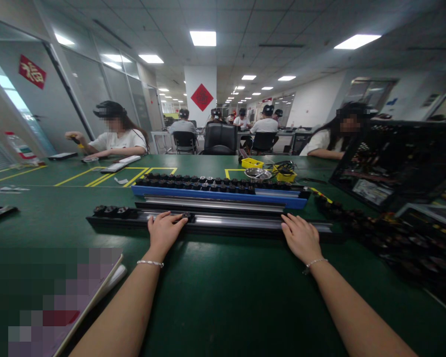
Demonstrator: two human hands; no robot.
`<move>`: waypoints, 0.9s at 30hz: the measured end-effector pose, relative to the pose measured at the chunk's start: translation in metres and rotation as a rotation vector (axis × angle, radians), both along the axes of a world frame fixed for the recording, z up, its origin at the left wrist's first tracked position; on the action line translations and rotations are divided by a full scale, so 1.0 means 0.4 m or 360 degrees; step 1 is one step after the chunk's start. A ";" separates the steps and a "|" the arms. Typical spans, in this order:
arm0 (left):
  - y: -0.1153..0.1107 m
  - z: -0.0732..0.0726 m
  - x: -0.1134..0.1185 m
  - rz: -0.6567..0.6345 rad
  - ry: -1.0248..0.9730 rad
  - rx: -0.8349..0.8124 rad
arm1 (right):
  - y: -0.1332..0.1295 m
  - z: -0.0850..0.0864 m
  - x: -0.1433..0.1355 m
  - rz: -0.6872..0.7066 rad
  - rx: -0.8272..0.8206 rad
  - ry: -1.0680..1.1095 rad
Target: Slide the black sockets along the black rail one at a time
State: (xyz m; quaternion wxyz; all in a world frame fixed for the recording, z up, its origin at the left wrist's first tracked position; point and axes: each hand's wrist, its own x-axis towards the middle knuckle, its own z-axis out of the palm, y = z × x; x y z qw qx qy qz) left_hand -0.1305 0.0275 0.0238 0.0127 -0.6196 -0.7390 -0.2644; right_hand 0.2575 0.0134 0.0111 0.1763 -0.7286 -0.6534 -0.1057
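A long black rail (238,220) with a shiny metal channel lies across the table in front of me. My left hand (164,232) is over its left half, thumb and forefinger closed at a small black part (187,216) in the channel. The other left fingers rest on the rail. Toward the right end, my right hand (302,236) lies with fingers stretched over the rail's edge, holding nothing. Several similar round black parts (111,211) sit at the rail's left end. Behind it stands a blue rail (223,194) carrying rows of such parts.
At the right are a heap of black parts (379,233) and a large dark open-fronted case (390,163). Yellow trays (252,163) and a metal dish (258,173) stand farther back. A pixelated booklet (78,302) lies front left. Two people sit across the green table (223,297).
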 end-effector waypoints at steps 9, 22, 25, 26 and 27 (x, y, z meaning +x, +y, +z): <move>0.001 0.000 0.001 -0.0043 -0.0008 -0.0006 | -0.003 0.010 -0.004 -0.0012 -0.0056 0.0049; 0.001 -0.001 0.000 -0.0078 -0.0015 -0.0016 | -0.001 0.004 -0.003 -0.0021 -0.0024 0.0009; 0.002 -0.004 0.000 -0.0083 -0.0019 -0.0007 | -0.001 0.005 -0.003 -0.0020 -0.0025 0.0020; 0.003 -0.005 0.000 -0.0086 -0.0020 -0.0004 | -0.001 0.005 -0.003 -0.0022 -0.0025 0.0019; 0.004 -0.006 -0.001 -0.0088 -0.0021 0.0000 | -0.001 0.005 -0.003 -0.0024 -0.0028 0.0016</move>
